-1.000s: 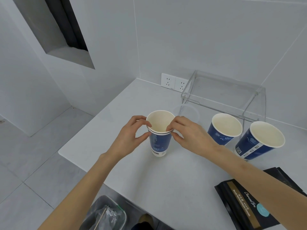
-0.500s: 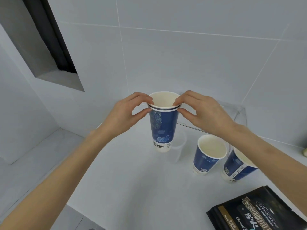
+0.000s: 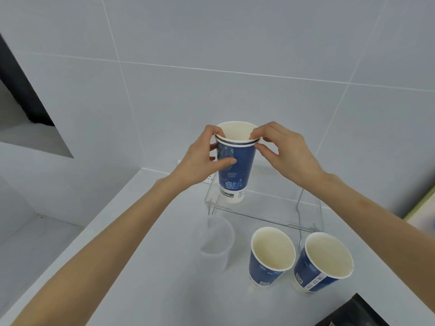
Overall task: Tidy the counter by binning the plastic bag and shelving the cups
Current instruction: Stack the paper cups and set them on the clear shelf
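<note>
Hands have raised nested cups above shelf.

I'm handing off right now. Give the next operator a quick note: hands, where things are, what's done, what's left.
Left hand: gripping the side and rim of the held cups.
Right hand: pinching the rim on the other side.
Held cups: two rims show, so likely two nested; upright, in the air above the clear shelf, not set down.
Two more blue cups and a clear cup stand on the counter in front of the shelf.
Done: no cups shelved. No plastic bag or bin in view, so that step can't be judged.
Left: set the held cups on the shelf, then shelve the rest.
</note>
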A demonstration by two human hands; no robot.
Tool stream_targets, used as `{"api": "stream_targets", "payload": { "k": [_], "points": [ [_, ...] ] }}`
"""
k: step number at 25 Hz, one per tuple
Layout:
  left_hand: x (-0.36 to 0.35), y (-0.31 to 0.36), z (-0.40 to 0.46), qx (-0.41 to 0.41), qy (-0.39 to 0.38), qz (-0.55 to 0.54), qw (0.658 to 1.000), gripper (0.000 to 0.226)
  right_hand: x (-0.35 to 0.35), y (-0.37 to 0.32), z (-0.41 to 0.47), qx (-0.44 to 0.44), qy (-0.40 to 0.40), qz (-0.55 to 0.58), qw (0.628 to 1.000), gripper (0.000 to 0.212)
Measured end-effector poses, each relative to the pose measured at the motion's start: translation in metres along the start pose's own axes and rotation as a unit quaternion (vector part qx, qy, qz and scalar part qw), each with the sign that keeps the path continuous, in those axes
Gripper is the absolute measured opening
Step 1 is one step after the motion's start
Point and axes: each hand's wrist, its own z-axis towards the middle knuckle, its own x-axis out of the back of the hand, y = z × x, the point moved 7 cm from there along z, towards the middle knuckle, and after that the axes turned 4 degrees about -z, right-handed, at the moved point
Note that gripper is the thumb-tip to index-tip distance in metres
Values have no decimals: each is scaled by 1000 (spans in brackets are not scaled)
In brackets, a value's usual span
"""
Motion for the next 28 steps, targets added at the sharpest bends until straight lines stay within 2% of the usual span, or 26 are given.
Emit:
{"api": "stream_targets", "payload": {
  "k": [6,13,23,28],
  "points": [
    [-20,-42,54,6,18,-47,999,47,-35,58,20,-53,-1,36,998,17],
    [-29,-86,101,9,14,-28,999,51,-78,107,35,-105,24,64,992,16],
    [-25,-106,120,-4,21,-45,999,52,-96,119,49,-99,28,78,992,19],
    [-24,-104,121,-1,8,-41,999,61,-98,120,50,-107,-3,36,994,26]
  ]
}}
